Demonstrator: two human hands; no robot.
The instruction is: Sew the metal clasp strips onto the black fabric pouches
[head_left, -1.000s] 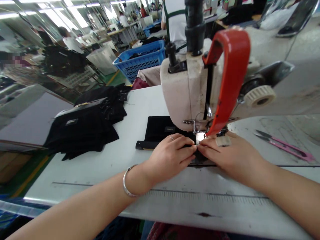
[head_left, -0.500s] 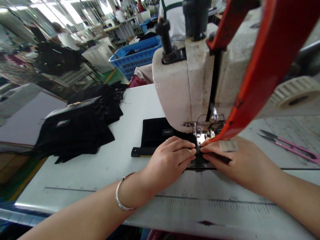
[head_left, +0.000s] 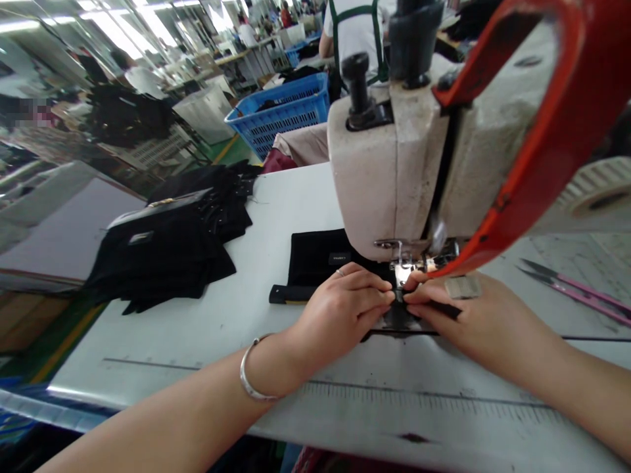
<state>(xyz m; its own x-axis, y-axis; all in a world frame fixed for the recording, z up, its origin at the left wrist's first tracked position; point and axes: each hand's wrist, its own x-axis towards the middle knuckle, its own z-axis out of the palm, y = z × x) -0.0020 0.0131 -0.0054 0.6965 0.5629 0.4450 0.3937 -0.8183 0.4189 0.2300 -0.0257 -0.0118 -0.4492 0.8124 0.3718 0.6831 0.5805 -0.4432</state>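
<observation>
Busy workshop behind; blue slatted basket (head_left: pixel 290 128) beyond the table. I log a smooth white table (head_left: pixel 221 335), ruler-marked; scuffed cream sewing machine (head_left: pixel 367 184); matte black cloth (head_left: pixel 311 256) flat beneath its head. Left hand (head_left: pixel 340 305) and right hand (head_left: pixel 468 312): fingers nearly closed, pinching the cloth's near edge.

This is a sewing workshop, most probably a factory hall for garments or other cloth goods. In front stands a worn, off-white metal sewing machine (head_left: pixel 362 171) on a smooth white table (head_left: pixel 207 328) with ruler marks printed along its front. A thick pile of black cloth pieces (head_left: pixel 167 253) lies at the left. Behind are a blue slotted plastic basket (head_left: pixel 286 131), many rows of worktables, several seated persons, and long white ceiling lights (head_left: pixel 20 27) above.
</observation>
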